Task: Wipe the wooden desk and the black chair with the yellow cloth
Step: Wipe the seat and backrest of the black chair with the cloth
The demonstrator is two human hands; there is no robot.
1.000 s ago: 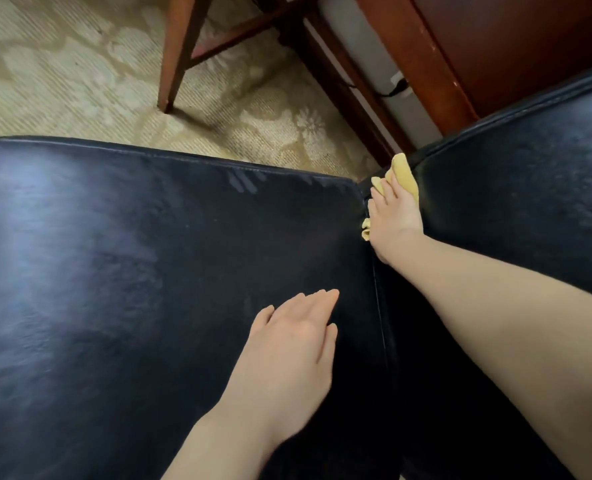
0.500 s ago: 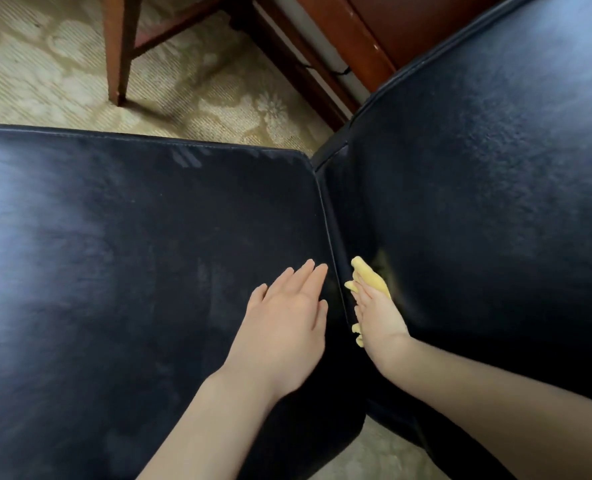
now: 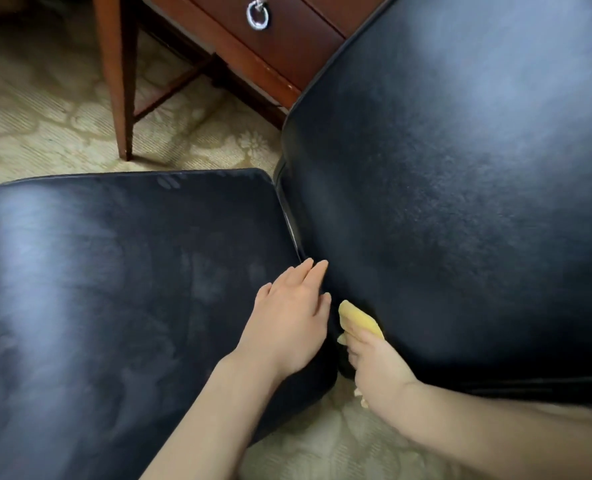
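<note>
The black chair fills most of the view: its seat [image 3: 114,289] on the left and its backrest [image 3: 460,168] on the right, both shiny leather. My left hand [image 3: 287,320] lies flat on the seat near the gap, fingers straight and pointing at the backrest. My right hand [image 3: 374,365] grips the yellow cloth [image 3: 360,320] and presses it against the lower near corner of the backrest, beside the gap. Only the cloth's tip and a few scraps under the hand show. The wooden desk [image 3: 270,39] stands behind the chair, with a drawer front facing me.
A silver ring pull [image 3: 258,15] hangs on the desk drawer. A wooden desk leg [image 3: 119,81] with cross rails stands on the pale patterned carpet [image 3: 45,116]. Carpet also shows below the seat's near corner [image 3: 322,445].
My right hand has slid the cloth along the gap from the far end to the near lower corner of the backrest. The view has pulled back, showing the desk drawer. Left hand stays on the seat.
</note>
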